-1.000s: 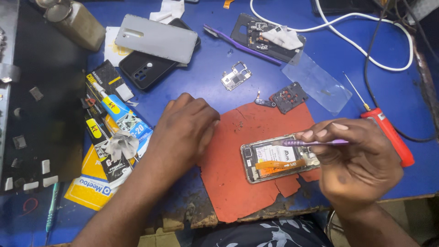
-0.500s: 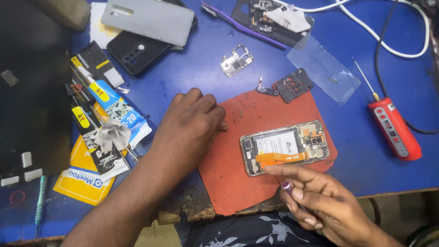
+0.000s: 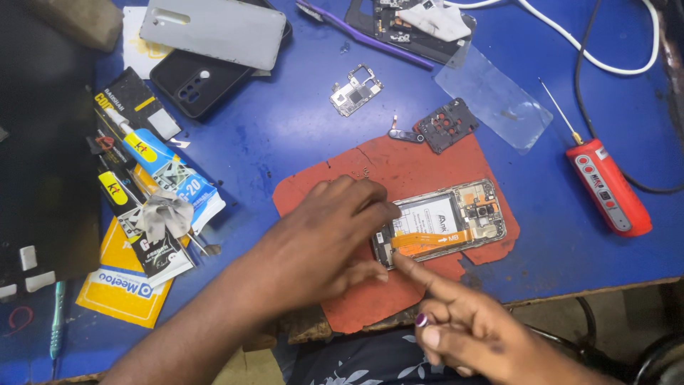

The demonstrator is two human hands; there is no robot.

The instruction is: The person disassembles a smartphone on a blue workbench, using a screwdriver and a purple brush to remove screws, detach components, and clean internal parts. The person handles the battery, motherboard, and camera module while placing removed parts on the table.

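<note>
An opened phone (image 3: 456,217) lies back-up on a red-brown mat (image 3: 370,167) on the blue table, its battery, circuit board and an orange flex cable exposed. My left hand (image 3: 324,239) rests on the mat with its fingertips touching the phone's left end. My right hand (image 3: 463,331) is at the table's front edge, index finger stretched out and touching the phone's lower left corner. A small purple tool end shows among its curled fingers.
A red electric screwdriver (image 3: 605,185) lies at the right. Small phone parts (image 3: 354,90) (image 3: 445,125), a clear film (image 3: 495,96), a grey back cover (image 3: 214,32) on a black case, a purple brush (image 3: 363,32) and glue tubes with packets (image 3: 146,192) lie around the mat.
My left hand slid right across the mat onto the phone's left end. My right hand left the phone top, dropped to the front edge, then reached its index finger to the phone's corner.
</note>
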